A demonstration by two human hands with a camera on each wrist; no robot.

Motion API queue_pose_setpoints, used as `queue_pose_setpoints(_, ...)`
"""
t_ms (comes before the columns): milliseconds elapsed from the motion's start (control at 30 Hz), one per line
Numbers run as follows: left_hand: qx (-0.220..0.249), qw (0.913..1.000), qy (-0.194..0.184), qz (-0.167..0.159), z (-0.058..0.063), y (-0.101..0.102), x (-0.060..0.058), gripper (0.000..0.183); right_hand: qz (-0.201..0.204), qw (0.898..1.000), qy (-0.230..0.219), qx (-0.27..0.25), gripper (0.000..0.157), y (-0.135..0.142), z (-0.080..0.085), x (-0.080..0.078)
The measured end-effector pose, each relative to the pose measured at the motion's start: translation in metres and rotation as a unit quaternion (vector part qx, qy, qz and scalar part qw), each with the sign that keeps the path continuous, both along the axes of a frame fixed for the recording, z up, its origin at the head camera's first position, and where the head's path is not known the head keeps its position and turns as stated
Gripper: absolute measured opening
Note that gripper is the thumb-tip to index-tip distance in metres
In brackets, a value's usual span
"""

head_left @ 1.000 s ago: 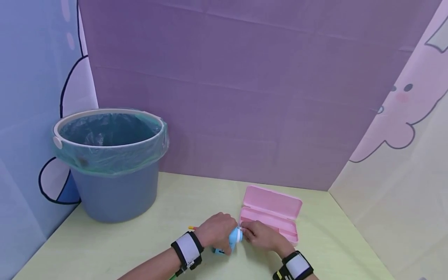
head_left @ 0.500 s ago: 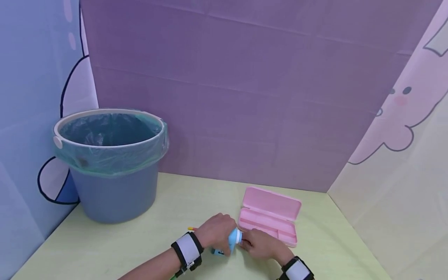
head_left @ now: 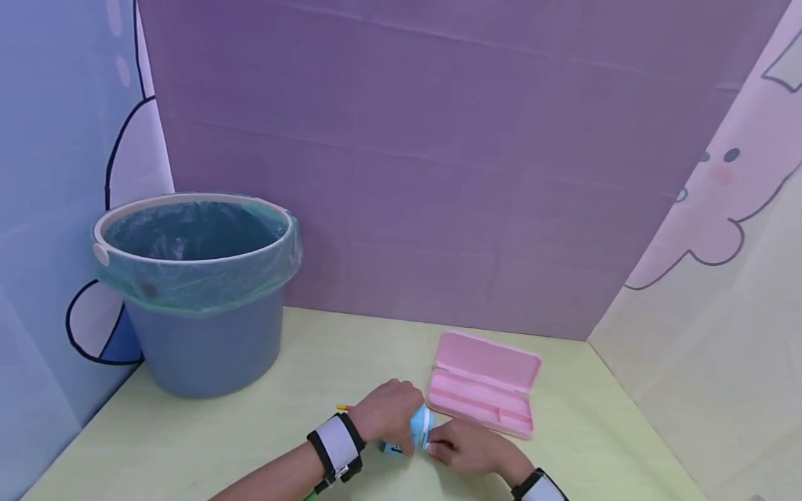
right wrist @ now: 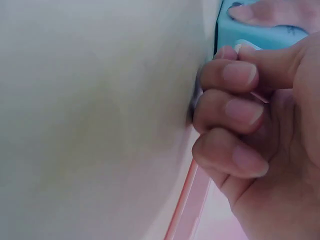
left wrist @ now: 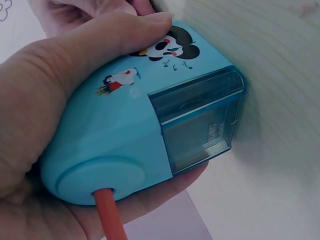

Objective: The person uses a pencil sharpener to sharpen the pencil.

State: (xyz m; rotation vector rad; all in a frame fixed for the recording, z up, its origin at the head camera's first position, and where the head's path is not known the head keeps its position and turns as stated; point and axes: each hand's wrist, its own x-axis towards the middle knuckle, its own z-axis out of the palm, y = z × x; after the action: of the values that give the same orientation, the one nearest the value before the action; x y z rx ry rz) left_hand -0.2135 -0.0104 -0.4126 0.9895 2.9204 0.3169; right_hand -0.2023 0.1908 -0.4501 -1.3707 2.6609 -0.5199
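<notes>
My left hand (head_left: 387, 416) grips a light blue pencil sharpener (left wrist: 110, 135) with cartoon penguin-like prints and a clear shavings drawer (left wrist: 200, 125). In the left wrist view, a red pencil (left wrist: 110, 215) sticks out of the hole in its round end. The pencil's yellow tip end shows left of that hand in the head view. On the sharpener's opposite side, my right hand (head_left: 473, 445) pinches a small white crank knob (right wrist: 239, 48) between thumb and forefinger, the other fingers curled in. Most of the crank is hidden behind the fingers.
Just behind the right hand lies an open pink pencil case (head_left: 485, 379) with bare compartments. A blue bin (head_left: 207, 348) lined with a green bag stands at the back left. Purple cloth (head_left: 407, 174) closes off the table's far side.
My right hand has swung from the upper side of the sharpener's white end down to its lower side, nearer me. The left hand and sharpener have stayed nearly in place.
</notes>
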Motion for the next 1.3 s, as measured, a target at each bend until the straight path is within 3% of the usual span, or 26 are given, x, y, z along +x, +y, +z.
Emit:
queue_pose_setpoints(333,-0.004,0.9998,-0.015,0.013,0.003,-0.001,-0.002,0.042,0.017,0.993,-0.106,-0.049,0.032,0.001,0.004,0.005)
queue_pose_setpoints(567,-0.007,0.9995,-0.025,0.016,0.001,0.001,0.002,0.042,0.011,0.970,-0.231,-0.078,0.036,0.005,0.003,0.007)
queue_pose_setpoints(967,0.000,0.9997,-0.022,0.011,0.003,0.001,0.002,0.042,0.020,0.950,-0.292,-0.111,0.032,0.010,0.007,0.007)
queue_pose_setpoints(1300,-0.006,0.9997,-0.018,0.015,0.004,-0.001,0.002,0.043,0.054,0.928,-0.336,-0.151,0.030,0.009,0.016,0.008)
